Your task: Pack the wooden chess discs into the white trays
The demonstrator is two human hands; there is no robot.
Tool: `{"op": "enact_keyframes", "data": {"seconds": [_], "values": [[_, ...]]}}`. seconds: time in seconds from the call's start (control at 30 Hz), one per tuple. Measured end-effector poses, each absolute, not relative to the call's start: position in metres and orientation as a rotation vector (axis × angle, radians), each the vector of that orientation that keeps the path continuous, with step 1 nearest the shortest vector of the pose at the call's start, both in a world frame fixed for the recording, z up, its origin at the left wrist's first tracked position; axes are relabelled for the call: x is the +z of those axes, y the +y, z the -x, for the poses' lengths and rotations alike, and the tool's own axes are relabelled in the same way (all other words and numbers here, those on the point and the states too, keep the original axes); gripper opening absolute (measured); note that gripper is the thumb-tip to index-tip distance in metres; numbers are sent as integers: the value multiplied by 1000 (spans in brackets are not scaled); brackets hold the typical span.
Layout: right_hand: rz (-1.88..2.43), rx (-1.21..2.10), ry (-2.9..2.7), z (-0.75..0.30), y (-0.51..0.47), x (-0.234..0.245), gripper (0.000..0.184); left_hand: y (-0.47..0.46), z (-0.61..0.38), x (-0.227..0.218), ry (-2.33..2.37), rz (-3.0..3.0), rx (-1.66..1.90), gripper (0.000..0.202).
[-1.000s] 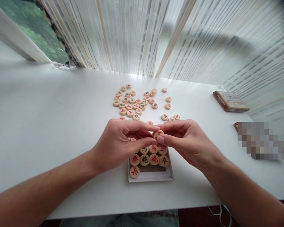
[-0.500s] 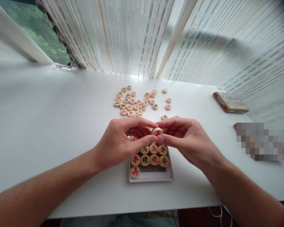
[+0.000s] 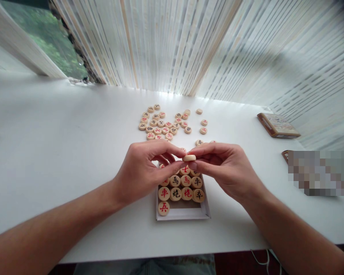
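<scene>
Between my fingertips a round wooden Chinese chess piece [image 3: 189, 157] is held nearly edge-on, so its character is hidden. My left hand [image 3: 150, 162] pinches it from the left, and my right hand [image 3: 220, 162] pinches it from the right. Just below them lies a shallow white box [image 3: 183, 214], with rows of larger-looking pieces in it. One red-marked piece [image 3: 163, 208] sits alone in the front left corner of the box. Part of the box's far end is covered by my hands.
Many loose chess pieces [image 3: 157, 130] lie scattered beyond my hands on the white table [image 3: 83, 152]. Two flat boxes are at the right, one of them a brown box [image 3: 278, 125], the other blurred out. Striped curtains [image 3: 166, 46] hang behind the table.
The held piece has been tilted from showing its red character to nearly edge-on. Both hands stay in about the same place, and the pieces in the box have not moved.
</scene>
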State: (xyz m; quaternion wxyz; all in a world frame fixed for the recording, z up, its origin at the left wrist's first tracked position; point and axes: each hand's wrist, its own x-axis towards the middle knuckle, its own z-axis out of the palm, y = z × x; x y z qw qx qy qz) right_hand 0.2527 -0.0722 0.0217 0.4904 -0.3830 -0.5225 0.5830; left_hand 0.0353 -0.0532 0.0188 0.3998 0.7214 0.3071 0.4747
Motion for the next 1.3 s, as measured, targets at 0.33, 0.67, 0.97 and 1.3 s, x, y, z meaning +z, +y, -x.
{"op": "enact_keyframes", "data": {"seconds": [0.33,0.67,0.97,1.3], "values": [[967,1506,-1215,-256,-71,20,32,-54,-35,21,816,-1734,1193,26],[1013,1502,-1198,-255,-71,20,41,-51,-34,21,846,-1702,1133,23],[1023,1496,-1296,-255,-73,25,26,-52,-36,23,778,-1679,1134,12],[1048,1595,-1294,-254,-72,27,28,-56,-38,21,762,-1592,1102,31]]}}
